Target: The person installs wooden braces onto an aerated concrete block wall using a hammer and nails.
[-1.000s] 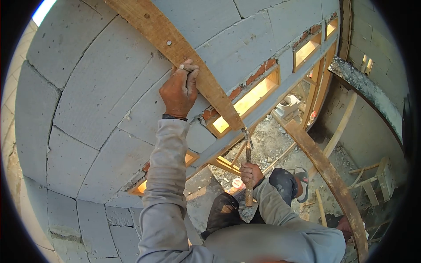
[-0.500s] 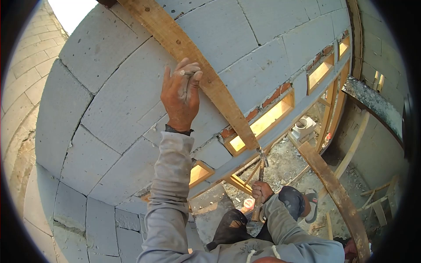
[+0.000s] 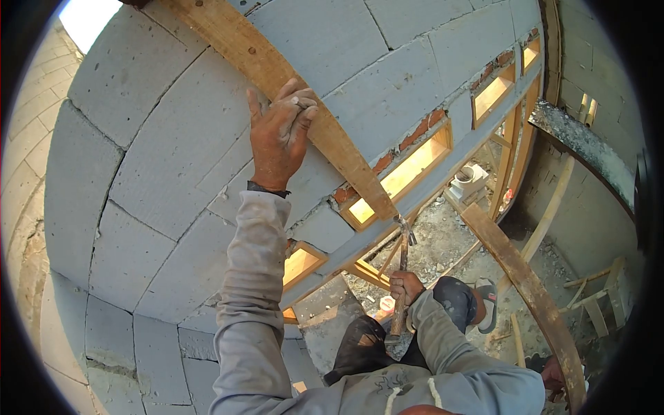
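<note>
My left hand [image 3: 280, 142] is raised against the wooden plank [image 3: 332, 135], its thumb and fingers pinched together at the plank's edge. What sits between those fingertips is too small to make out. The plank lies slantwise across the grey block wall [image 3: 180, 131] and has several nail heads or dark marks along it. Lower down, my right hand [image 3: 407, 287] grips a hammer [image 3: 399, 315] by its wooden handle. The metal hammer head [image 3: 406, 232] points up, just below the plank's lower end.
Small wood-framed openings [image 3: 404, 176] run along the wall, with red brick pieces beside them. A curved-looking board [image 3: 522, 287] extends at the right. Below are rubble-strewn ground [image 3: 443, 232], a pale block-like object [image 3: 469, 181] and my sandalled foot [image 3: 487, 304].
The view has shifted slightly, so the wall and plank appear a little higher and further left. My left hand stays at the plank and my right keeps the hammer low.
</note>
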Motion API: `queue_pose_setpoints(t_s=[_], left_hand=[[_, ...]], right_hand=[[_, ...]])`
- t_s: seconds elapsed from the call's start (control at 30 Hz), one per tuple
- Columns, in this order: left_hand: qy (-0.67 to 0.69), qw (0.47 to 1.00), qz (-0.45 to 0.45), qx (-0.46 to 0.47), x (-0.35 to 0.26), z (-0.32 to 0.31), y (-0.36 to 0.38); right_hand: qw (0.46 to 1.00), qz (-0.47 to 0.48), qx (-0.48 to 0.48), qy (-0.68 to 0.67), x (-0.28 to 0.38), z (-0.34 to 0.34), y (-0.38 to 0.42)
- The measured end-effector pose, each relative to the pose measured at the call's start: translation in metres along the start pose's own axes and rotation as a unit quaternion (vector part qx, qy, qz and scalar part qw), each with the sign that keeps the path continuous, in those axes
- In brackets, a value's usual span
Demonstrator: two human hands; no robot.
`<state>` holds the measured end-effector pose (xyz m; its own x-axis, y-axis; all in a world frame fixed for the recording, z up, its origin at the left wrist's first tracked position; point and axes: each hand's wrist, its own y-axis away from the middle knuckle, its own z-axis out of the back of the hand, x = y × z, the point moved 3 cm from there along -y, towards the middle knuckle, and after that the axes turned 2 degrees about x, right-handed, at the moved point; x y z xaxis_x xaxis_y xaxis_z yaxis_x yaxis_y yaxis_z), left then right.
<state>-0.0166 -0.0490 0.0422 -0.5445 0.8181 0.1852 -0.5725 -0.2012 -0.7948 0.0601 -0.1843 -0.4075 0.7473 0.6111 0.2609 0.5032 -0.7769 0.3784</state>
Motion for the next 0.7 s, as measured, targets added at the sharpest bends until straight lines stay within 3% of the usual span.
queue_pose_setpoints(t_s=[0.33, 0.43, 0.5, 0.6, 0.63, 0.67, 0.7], left_hand=[[-0.048, 0.998, -0.020, -0.021, 0.013, -0.024, 0.012], [-0.068, 0.996, -0.041, -0.035, 0.013, -0.024, 0.013], [-0.092, 0.992, -0.067, -0.060, 0.014, -0.026, 0.013], [-0.094, 0.992, -0.063, -0.056, 0.014, -0.026, 0.012], [-0.093, 0.992, -0.063, -0.058, 0.014, -0.025, 0.013], [-0.107, 0.990, -0.069, -0.055, 0.015, -0.025, 0.014], [-0.122, 0.989, -0.072, -0.053, 0.017, -0.026, 0.014]], right_hand=[[0.999, 0.031, -0.011, -0.039, 0.001, -0.002, 0.009], [0.994, 0.009, -0.067, -0.090, -0.018, 0.030, -0.006], [0.974, 0.006, -0.172, -0.150, -0.029, 0.053, -0.014], [0.941, 0.019, -0.229, -0.248, -0.040, 0.068, -0.015], [0.949, 0.028, -0.230, -0.214, -0.033, 0.058, -0.011], [0.967, 0.007, -0.119, -0.224, -0.028, 0.061, -0.019], [0.975, -0.004, 0.057, -0.214, 0.002, 0.018, -0.003]])
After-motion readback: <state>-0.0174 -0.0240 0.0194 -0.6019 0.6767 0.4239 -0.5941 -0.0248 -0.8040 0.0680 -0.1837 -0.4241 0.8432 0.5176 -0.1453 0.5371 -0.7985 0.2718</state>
